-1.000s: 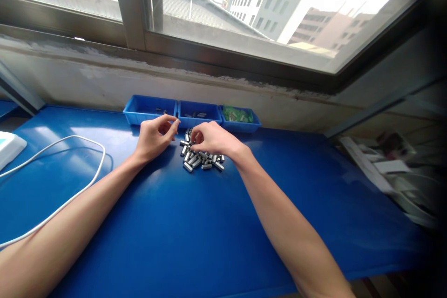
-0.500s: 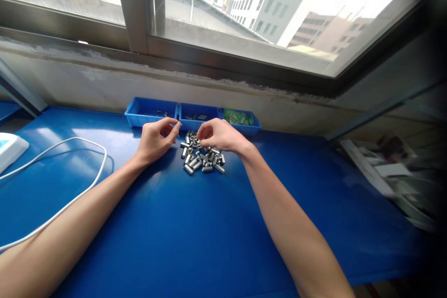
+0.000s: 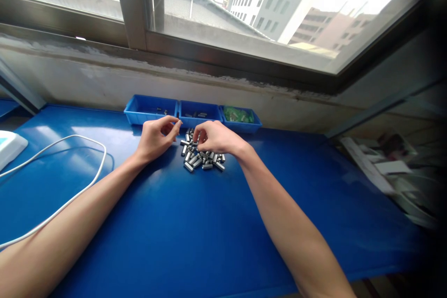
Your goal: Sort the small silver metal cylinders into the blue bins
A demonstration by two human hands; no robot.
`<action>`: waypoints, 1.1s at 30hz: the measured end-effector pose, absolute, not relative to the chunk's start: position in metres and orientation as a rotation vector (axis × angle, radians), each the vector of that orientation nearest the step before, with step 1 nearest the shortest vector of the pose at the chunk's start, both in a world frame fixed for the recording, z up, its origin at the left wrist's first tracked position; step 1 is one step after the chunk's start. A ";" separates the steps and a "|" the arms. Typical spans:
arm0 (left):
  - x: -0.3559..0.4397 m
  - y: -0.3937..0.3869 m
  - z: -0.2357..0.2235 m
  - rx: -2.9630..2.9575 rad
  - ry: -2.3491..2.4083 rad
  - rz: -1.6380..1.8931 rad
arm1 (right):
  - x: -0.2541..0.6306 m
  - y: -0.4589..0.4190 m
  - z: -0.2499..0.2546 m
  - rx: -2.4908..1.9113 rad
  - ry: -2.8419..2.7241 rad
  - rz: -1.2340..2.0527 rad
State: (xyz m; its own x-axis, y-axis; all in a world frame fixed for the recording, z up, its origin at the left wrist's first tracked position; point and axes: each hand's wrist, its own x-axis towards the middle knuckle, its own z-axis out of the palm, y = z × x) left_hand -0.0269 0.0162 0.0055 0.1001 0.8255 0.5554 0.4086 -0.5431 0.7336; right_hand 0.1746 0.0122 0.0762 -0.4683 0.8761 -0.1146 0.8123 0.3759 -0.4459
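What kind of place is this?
Probably a small workshop or a workbench by a window: there's a blue table, a pile of little metal parts and blue bins holding more small pieces.

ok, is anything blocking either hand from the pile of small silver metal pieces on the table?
Nothing visible. The right hand hovers over the pile; left hand is beside it. The blue plastic bins sit behind, the white cable off left.

The right hand (image 3: 218,138) hides part of the metal pile (image 3: 204,156); whatever the left fingertips (image 3: 180,122) may pinch is too small to tell; the left edge crops the white device (image 3: 11,148).
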 end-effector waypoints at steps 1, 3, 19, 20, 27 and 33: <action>-0.027 0.016 0.006 1.993 1.203 1.432 | 0.175 0.012 0.077 -1.538 -2.479 0.683; -0.027 0.016 0.005 2.006 1.203 1.440 | 0.177 0.012 0.079 -1.534 -2.454 0.713; -0.025 0.008 0.003 2.418 0.960 1.217 | 0.194 0.031 0.051 -0.996 -1.504 1.627; -0.025 0.008 0.002 2.422 0.978 1.208 | 0.194 0.031 0.050 -0.990 -1.493 1.641; -0.022 0.009 0.004 2.381 1.013 1.218 | 0.192 0.029 0.055 -1.032 -1.551 1.627; -0.026 0.013 0.013 1.818 1.272 1.551 | 0.192 0.029 0.067 -1.283 -1.881 1.296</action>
